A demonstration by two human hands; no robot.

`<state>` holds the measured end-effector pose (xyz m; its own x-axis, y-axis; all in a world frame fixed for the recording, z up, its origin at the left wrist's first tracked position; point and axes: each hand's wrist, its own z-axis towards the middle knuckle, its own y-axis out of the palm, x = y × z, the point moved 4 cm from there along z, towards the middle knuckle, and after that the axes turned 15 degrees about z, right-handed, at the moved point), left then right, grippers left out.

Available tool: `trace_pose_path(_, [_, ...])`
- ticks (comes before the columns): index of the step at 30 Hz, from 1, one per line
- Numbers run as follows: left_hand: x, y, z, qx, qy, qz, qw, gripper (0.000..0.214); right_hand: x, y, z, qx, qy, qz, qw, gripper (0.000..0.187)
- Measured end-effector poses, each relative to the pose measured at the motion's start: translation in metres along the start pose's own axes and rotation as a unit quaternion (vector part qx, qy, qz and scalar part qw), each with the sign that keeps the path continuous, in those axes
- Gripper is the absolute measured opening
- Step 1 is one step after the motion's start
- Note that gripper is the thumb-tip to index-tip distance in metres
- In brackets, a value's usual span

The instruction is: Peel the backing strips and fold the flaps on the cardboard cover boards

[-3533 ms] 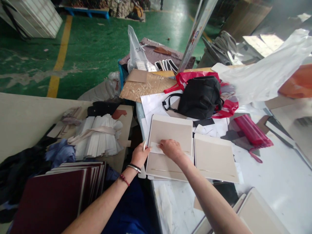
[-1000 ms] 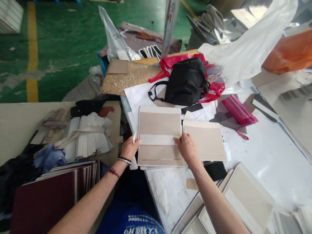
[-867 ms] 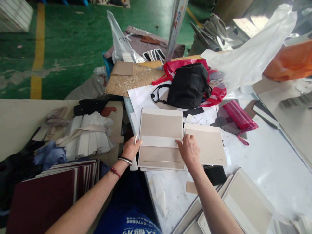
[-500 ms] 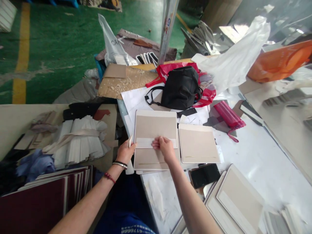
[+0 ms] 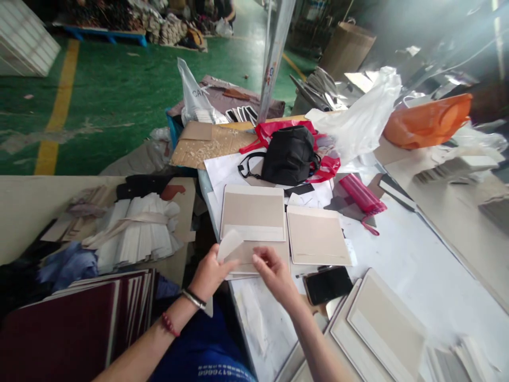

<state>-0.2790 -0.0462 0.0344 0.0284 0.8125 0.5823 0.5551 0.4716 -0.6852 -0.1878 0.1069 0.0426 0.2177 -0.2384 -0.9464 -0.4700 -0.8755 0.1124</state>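
Observation:
My left hand [image 5: 210,273] pinches a pale, thin strip [image 5: 228,246] that stands up from between thumb and fingers, its far end curving right. Just to the right, my right hand [image 5: 276,276] hovers over the lower beige panel [image 5: 248,252], fingers loosely bent and thumb apart, with nothing visible in them. Beyond both hands lies an upper beige panel [image 5: 252,207] with a white strip [image 5: 254,232] along its near edge. Another beige panel [image 5: 318,236] lies flat to the right. Part of the lower panel is hidden by my hands.
A phone [image 5: 328,285] lies right of my right hand, near stacked beige panels [image 5: 385,313]. Behind are a black bag [image 5: 288,154] and a magenta pouch [image 5: 361,193]. At left stand white strips in a bundle [image 5: 135,228] and maroon panels [image 5: 59,329].
Both hands have drawn back toward me, and my right hand has lifted off the white strip on the upper panel. The strip in my left hand now tilts right. The head view has tipped up.

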Motion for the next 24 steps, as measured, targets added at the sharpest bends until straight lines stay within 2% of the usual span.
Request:
trace_pose_path(2, [0.009,0.015,-0.026,-0.06,0.029,-0.079,0.995,0.038,0.001,0.024,-0.022,-0.056,0.021,0.043,0.997,0.027])
trace_pose_path(3, [0.013,0.02,-0.038,-0.077,0.043,-0.108,0.99,0.036,0.004,0.03,-0.03,-0.052,0.03,0.053,0.997,0.025])
trace_pose_path(5, [0.019,0.028,-0.056,-0.091,0.06,-0.151,0.983,0.03,0.011,0.032,-0.041,-0.006,0.036,0.045,0.998,0.029])
trace_pose_path(7, [0.02,0.035,-0.069,-0.101,0.036,-0.188,0.976,0.029,0.017,0.028,-0.047,0.028,0.032,0.032,0.999,0.032])
trace_pose_path(10, [0.012,0.043,-0.08,-0.106,-0.027,-0.236,0.966,0.038,0.023,0.022,-0.054,0.042,0.032,0.037,0.998,0.031])
trace_pose_path(18, [0.003,0.055,-0.091,-0.055,-0.078,-0.337,0.937,0.036,0.034,0.03,-0.077,0.027,0.047,0.114,0.992,0.03])
trace_pose_path(24, [-0.004,0.063,-0.095,0.006,-0.113,-0.343,0.932,0.032,0.037,0.029,-0.083,0.061,0.044,0.089,0.993,0.036])
